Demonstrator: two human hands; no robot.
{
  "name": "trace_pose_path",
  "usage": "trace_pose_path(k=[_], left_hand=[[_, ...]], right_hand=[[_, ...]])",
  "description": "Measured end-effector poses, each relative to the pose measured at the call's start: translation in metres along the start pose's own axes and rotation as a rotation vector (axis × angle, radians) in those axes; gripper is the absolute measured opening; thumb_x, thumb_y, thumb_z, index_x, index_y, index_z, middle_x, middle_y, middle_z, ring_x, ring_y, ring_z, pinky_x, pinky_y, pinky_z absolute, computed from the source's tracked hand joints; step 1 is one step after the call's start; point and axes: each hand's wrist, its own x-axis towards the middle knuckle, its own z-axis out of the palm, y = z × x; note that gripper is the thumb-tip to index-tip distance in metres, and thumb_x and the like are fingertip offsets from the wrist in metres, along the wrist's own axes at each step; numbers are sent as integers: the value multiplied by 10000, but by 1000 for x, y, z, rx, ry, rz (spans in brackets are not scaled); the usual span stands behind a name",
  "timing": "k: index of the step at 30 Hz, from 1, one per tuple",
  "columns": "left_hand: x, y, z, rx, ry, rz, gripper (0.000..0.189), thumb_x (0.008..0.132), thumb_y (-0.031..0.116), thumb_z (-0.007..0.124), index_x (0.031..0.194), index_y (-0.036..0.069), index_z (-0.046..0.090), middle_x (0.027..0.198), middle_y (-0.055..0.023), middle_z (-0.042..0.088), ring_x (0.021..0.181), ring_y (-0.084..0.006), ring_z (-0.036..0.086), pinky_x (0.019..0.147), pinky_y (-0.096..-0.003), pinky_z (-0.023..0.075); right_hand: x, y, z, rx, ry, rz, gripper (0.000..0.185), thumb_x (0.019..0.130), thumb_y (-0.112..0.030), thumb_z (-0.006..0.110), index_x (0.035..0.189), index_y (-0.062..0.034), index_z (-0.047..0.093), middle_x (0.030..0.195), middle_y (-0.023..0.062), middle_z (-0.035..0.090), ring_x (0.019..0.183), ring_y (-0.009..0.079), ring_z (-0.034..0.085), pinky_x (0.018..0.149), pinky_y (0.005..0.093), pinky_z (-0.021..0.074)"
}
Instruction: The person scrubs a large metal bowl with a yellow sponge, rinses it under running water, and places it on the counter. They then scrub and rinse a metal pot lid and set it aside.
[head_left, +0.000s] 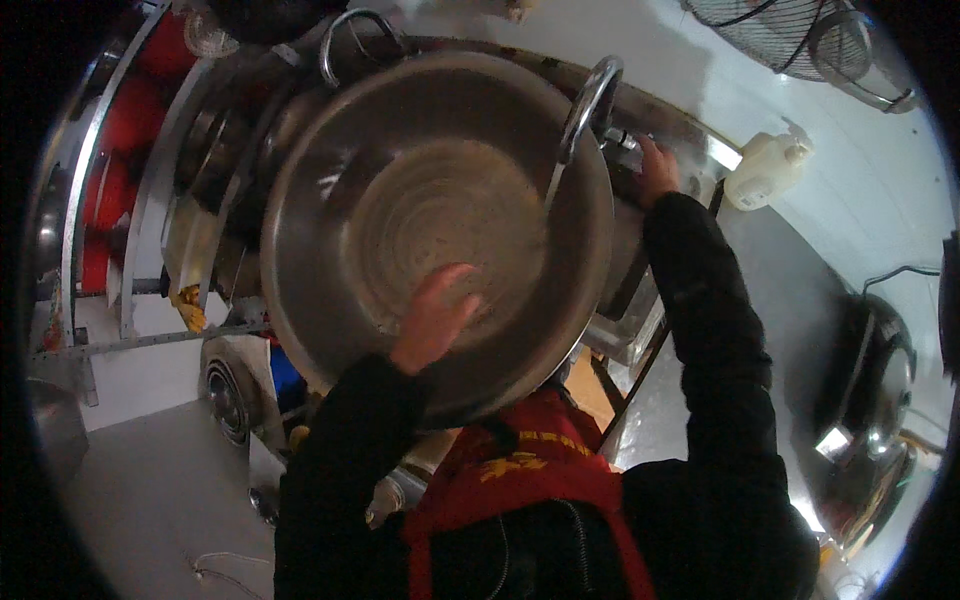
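Note:
A wide round metal basin (315, 300) takes up the middle of the view, resting over a sink. From the curved chrome spout of a faucet (589, 105), a thin stream of water falls into the basin's right side. My left hand (439, 315) reaches over the near part of the basin, its fingers apart and holding nothing. Whether its fingertips touch the basin's bottom is unclear. At the basin's right, my right hand (658, 172) has its fingers around the faucet's handle (624, 141), which they partly hide.
A second chrome spout (364, 37) rises behind the basin. A whitish plastic jug (765, 171) stands on the metal counter (772, 300) to the right. Wire strainers (780, 34) hang at upper right, above dark pans (874, 375). Shelves (131, 187) line the left.

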Motion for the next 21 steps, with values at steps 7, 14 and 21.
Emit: trace_pose_path(k=[7,14,21], left_hand=[[-140,-127,-89,296,927,-445,705,905,322,748,1454,-28,477,1485,-251,468,1391,-387,417,1171,-487,328],[-225,-155,-54,-241,703,-888,551,993,329,644,1421,0,532,1320,-250,588,1243,-341,563,1049,-460,471],[-253,-60,-173,879,416,-422,407,1040,254,510,1389,58,580,1454,-257,455,1312,-388,506,1085,-474,453]], right_hand=[[-101,-31,48,-600,-117,-284,428,937,-212,672,1304,-44,532,1116,121,678,980,310,656,854,463,525],[-165,0,44,-66,-150,-72,485,892,-117,703,1328,-3,525,1172,126,683,1054,275,651,902,429,524],[-158,22,3,-217,-145,161,471,914,-175,726,1316,19,578,1101,120,695,956,228,656,839,391,543]])
